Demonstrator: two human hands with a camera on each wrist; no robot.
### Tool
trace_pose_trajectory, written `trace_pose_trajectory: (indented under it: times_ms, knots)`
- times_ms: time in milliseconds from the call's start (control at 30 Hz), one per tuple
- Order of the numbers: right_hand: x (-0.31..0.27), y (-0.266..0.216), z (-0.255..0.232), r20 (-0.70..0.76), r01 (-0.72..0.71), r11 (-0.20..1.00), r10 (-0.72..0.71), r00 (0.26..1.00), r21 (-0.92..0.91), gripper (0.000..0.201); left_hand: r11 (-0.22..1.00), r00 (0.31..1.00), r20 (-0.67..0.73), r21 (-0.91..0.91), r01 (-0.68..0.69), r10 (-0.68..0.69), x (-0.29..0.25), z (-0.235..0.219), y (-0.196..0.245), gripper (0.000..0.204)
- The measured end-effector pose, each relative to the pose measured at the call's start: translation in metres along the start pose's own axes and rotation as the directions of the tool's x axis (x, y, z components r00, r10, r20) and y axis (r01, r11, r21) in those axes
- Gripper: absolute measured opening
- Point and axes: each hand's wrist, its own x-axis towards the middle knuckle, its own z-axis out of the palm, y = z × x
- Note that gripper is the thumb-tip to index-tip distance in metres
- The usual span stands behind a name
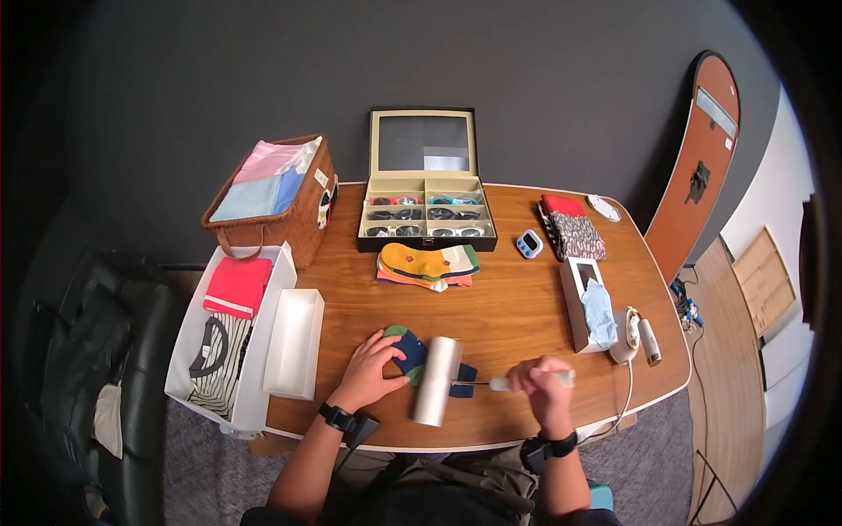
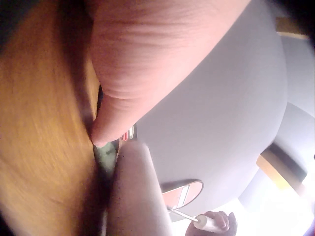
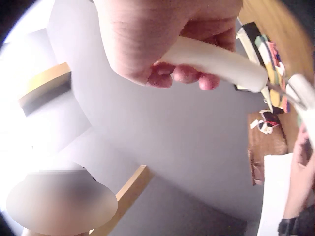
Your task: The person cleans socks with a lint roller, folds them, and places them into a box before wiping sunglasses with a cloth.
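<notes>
A lint roller [image 1: 438,381] with a white sticky cylinder lies across a dark blue sock with green parts [image 1: 409,349], covering its middle. My right hand [image 1: 545,390] grips the roller's white handle [image 3: 216,61], fingers wrapped round it, to the right of the sock. My left hand [image 1: 367,373] rests palm down at the sock's left end, fingers spread over the green and blue cloth. In the left wrist view the left thumb [image 2: 115,118] is close beside the roller's cylinder [image 2: 139,191].
Folded socks [image 1: 428,265] lie before an open sunglasses case [image 1: 427,241]. On the left stand a white clothes bin [image 1: 281,263], a white box [image 1: 294,342] and a brown basket [image 1: 303,223]. On the right are a tissue box [image 1: 574,307], a corded white device [image 1: 626,337] and folded clothes [image 1: 574,232].
</notes>
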Motion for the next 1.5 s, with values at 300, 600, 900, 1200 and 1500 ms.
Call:
trace_pose_trajectory:
  times_ms: [300, 600, 900, 1200, 1500]
  knots:
    - [-0.005, -0.035, -0.006, -0.021, 0.033, 0.994, -0.036, 0.999, -0.102, 0.032, 1.000, 1.000, -0.005, -0.003, -0.017, 0.017, 0.001, 0.000, 0.001, 0.036]
    - [-0.004, -0.029, 0.008, -0.045, -0.006, 0.999, 0.004, 0.999, -0.037, 0.032, 1.000, 1.000, -0.014, -0.013, -0.003, 0.003, 0.000, -0.001, 0.003, 0.036]
    - [0.000, 0.007, 0.029, -0.033, -0.009, 1.000, 0.009, 0.999, 0.028, 0.031, 0.999, 0.999, -0.030, 0.020, -0.028, 0.029, 0.000, 0.002, -0.003, 0.034]
    - [-0.002, -0.008, 0.031, -0.088, -0.067, 0.995, 0.061, 0.994, -0.068, 0.030, 1.000, 1.000, -0.025, 0.007, -0.019, 0.019, 0.000, 0.001, 0.001, 0.035]
    - [0.000, -0.030, -0.021, -0.105, 0.033, 0.999, -0.034, 0.994, -0.007, 0.032, 1.000, 1.000, -0.003, -0.010, -0.008, 0.008, 0.000, 0.000, 0.002, 0.037]
